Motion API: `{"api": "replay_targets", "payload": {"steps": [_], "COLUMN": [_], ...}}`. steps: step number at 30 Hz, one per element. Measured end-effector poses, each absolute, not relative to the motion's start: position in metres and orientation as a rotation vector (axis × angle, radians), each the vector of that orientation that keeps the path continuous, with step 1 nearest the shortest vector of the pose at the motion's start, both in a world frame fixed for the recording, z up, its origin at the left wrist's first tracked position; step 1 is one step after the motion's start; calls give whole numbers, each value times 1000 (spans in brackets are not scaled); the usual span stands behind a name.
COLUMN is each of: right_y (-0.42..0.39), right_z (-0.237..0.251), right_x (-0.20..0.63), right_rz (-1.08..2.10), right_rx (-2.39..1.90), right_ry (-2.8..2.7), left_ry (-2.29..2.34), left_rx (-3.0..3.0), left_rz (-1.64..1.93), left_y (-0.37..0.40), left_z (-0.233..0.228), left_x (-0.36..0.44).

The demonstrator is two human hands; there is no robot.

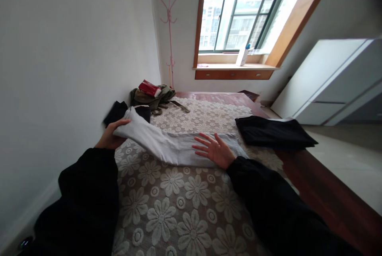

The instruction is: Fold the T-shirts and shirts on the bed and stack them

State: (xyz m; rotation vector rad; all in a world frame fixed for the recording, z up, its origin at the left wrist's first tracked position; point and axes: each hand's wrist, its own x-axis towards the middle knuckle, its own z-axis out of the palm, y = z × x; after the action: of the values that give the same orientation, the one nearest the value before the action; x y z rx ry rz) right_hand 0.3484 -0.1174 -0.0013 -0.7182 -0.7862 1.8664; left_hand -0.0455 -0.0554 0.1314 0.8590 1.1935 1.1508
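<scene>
A light grey folded garment (176,146) lies lengthwise across the table, its exact kind unclear. My left hand (112,133) is closed on its left end and holds that end raised off the cloth. Over the right part of the garment is my right hand (215,152), open with its fingers spread; whether the palm presses on the fabric I cannot tell. Under the garment is a lace tablecloth (179,204) with a flower pattern.
To the right lies a folded black garment (274,132) at the table's edge. Behind my left hand are a dark cloth item (115,113), an olive bag (162,97) and a red packet (149,88). A wall (89,49) borders the left side. A pink coat stand (170,37) stands behind.
</scene>
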Motion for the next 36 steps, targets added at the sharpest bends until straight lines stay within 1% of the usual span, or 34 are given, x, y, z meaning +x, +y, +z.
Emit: {"api": "replay_targets", "payload": {"steps": [3,5,8,10,13,16,18,20,23,27,31,36], "right_y": [-121,-123,-125,-124,-118,-114,-115,-120,-129,-133,-135,-141], "right_z": [22,39,55,58,52,45,41,35,24,15,12,1], "right_x": [355,365,382,392,402,413,425,439,456,465,459,457], "right_rz": [1810,1793,1742,1657,1483,1367,1289,1176,1029,844,611,483], "right_rx": [-685,-674,-733,-871,-1108,-1203,-1260,-1385,-1575,-1699,-1937,-2257], "right_ry": [-886,-941,-952,-927,-940,-972,-1020,-1135,-1289,-1421,-1490,-1488], "left_ry": [978,809,519,459,575,733,808,861,887,874,889,960], "left_rx": [1012,1166,1311,1395,1648,1849,1978,2174,2387,2483,2545,2620], "left_rz": [1109,991,769,728,858,981,968,848,636,513,390,287], "left_y": [-53,-55,-60,-63,-66,-68,-69,-70,-70,-69,-72,-74], "left_z": [153,156,140,116,71,30,9,-5,-17,-22,-24,-26], "left_x": [15,57,103,117,120,112,107,104,103,106,108,108]}}
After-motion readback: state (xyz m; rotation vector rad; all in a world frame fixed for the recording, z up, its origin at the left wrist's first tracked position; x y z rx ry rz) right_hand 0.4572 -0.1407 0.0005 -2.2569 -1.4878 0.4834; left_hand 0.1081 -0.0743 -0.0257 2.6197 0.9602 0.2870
